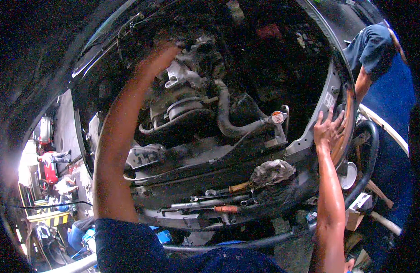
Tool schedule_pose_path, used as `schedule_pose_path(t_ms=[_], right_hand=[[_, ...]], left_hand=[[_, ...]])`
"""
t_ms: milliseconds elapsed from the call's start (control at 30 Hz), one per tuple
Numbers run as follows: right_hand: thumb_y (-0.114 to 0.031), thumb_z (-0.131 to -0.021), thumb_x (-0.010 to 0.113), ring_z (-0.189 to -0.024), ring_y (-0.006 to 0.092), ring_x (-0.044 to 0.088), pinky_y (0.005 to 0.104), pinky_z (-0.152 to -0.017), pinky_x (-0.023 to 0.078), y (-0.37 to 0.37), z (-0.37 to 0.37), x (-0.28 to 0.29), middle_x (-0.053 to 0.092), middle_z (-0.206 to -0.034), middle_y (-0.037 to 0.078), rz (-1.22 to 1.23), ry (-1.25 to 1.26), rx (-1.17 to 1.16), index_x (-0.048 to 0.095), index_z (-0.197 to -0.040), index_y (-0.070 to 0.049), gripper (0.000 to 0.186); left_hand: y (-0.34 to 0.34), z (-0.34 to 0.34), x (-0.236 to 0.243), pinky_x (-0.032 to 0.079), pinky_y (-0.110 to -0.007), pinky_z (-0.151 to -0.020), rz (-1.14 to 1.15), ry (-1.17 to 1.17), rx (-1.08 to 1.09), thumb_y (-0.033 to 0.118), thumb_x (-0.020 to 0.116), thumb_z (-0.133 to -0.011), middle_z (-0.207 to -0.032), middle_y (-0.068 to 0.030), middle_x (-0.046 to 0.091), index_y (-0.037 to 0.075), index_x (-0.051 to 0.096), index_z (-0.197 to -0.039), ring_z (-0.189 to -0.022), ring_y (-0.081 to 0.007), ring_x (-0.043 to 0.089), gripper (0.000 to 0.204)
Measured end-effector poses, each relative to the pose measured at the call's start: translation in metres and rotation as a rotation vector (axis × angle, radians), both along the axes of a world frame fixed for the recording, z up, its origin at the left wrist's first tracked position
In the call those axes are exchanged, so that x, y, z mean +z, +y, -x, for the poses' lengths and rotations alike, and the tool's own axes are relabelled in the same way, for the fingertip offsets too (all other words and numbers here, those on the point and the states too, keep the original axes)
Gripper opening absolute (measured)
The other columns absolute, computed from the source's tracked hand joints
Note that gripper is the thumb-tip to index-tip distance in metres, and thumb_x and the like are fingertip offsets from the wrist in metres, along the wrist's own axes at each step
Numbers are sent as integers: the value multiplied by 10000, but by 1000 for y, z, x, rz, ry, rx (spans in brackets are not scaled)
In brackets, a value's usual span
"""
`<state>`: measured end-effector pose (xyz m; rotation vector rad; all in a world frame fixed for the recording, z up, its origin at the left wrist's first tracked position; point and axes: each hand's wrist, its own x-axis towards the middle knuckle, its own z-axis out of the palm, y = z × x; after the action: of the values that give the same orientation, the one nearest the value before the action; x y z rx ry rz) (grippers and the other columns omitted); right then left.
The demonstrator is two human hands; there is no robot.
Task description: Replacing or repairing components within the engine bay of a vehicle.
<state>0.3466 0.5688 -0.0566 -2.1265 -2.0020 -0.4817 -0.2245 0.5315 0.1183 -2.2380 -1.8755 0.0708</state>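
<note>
My left hand [169, 52] reaches deep among the dark engine parts [187, 73] at upper centre; its fingers are mostly hidden in shadow. Lower down are a coolant hose [226, 118] and a metal filler cap [278, 117]. My right hand [328, 129] lies with fingers spread on the car's inner fender edge [317, 127] at the right. Along the front crossmember sit a crumpled grey rag [271, 173], a screwdriver with a yellowish handle [239, 187], an orange-handled tool [226, 209] and several wrenches and bars [187, 204].
A co-worker's sleeved arm [371, 52] rests at the car's upper right. Several people [57, 159] are in the bright workshop at the left, near a yellow-black striped barrier [48, 219]. A curved black hose [371, 150] and cardboard scraps [353, 216] lie outside the right edge of the engine bay.
</note>
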Motion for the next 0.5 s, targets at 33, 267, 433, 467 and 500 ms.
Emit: schedule_pose_path(t_ms=[33, 267, 433, 467, 500], right_hand=[[-542, -1011, 414, -1452, 417, 271, 625, -1133, 263, 0, 0, 0, 297, -1579, 178, 1, 1, -1, 488, -1460, -248, 542], [-521, -1003, 436, -1457, 431, 241, 632, -1154, 202, 0, 0, 0, 291, -1579, 203, -13, 40, 16, 502, -1451, -237, 535], [-517, -1001, 447, -1449, 429, 255, 628, -1155, 197, 1, 0, -3, 293, -1578, 206, -34, 55, 25, 509, -1449, -237, 532], [-518, -1000, 449, -1449, 429, 254, 627, -1156, 198, 1, -1, -4, 295, -1577, 205, -55, 43, 40, 511, -1450, -239, 532], [-518, -1000, 450, -1449, 429, 253, 626, -1156, 199, 1, -1, -5, 297, -1576, 205, -68, -13, 44, 513, -1450, -241, 532]], left_hand=[[0, 5, -3, 543, -506, -862, 8, -25, 91, 181, 634, -869, -1085, -259, 674, 12, 651, -1147, -979, -395, 676, 326], [-24, 9, -2, 468, -495, -1036, -19, -366, 563, 405, 660, -929, -1387, -285, 532, 16, 303, -1513, -1212, -431, 577, 787], [-43, -6, -40, 482, -506, -994, -380, -633, 293, 429, 697, -895, -1316, -280, 586, 28, 303, -1512, -1168, -444, 599, 834], [-43, -4, -46, 488, -505, -979, -336, -797, 382, 442, 698, -891, -1300, -278, 596, 25, 314, -1506, -1158, -448, 603, 837], [-40, 0, -50, 488, -505, -979, -339, -801, 385, 442, 698, -891, -1300, -278, 596, 25, 314, -1506, -1158, -448, 603, 837]])
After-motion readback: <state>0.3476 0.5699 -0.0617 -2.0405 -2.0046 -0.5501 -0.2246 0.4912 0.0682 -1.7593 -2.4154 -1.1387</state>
